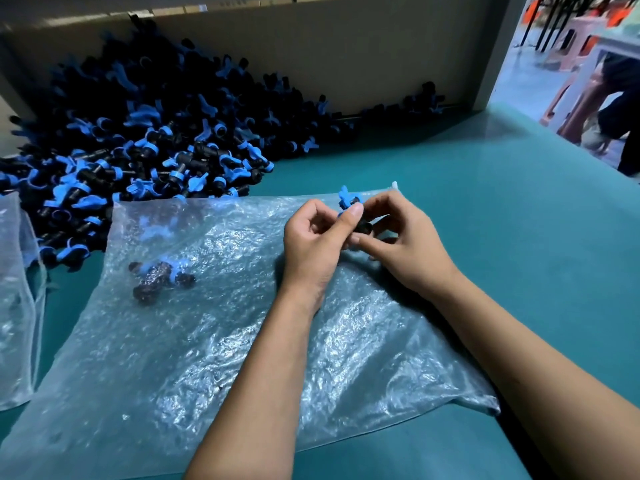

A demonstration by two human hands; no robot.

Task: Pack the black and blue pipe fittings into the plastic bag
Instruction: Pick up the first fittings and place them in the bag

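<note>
- Fingers (355, 211): the left thumb lies across the blue collar of a small black-bodied pipe fitting with a blue winged handle (350, 206); the fingers of both hands curl round this one piece, so each hand grips it, the handle standing up above them.
- Left hand (313, 242) and right hand (403, 239): they meet knuckle to knuckle above the far right part of the large clear bubble-textured plastic bag (194, 341). Whether the fitting is being inspected, turned or assembled cannot be told.
- Bag: it lies flat on the teal desk (485, 209), with one dark fitting with a blue part (161, 277) already seen through the film, left of the hands. Where the bag's mouth lies is not plainly shown.
- Judgement on the step: the held piece appears ready to go in. One hand would best free itself to lift the top film at the opening while the other slides the fitting well inside, handle flat, so its wings do not snag or pierce the bubbles.
- Supply: a big heap of loose black and blue fittings (149, 133) rests against the cardboard wall (346, 50) at the far left, its near edge touching the bag; most of the task seems to remain.
- A second clear bag (17, 306) lies at the left edge.
</note>
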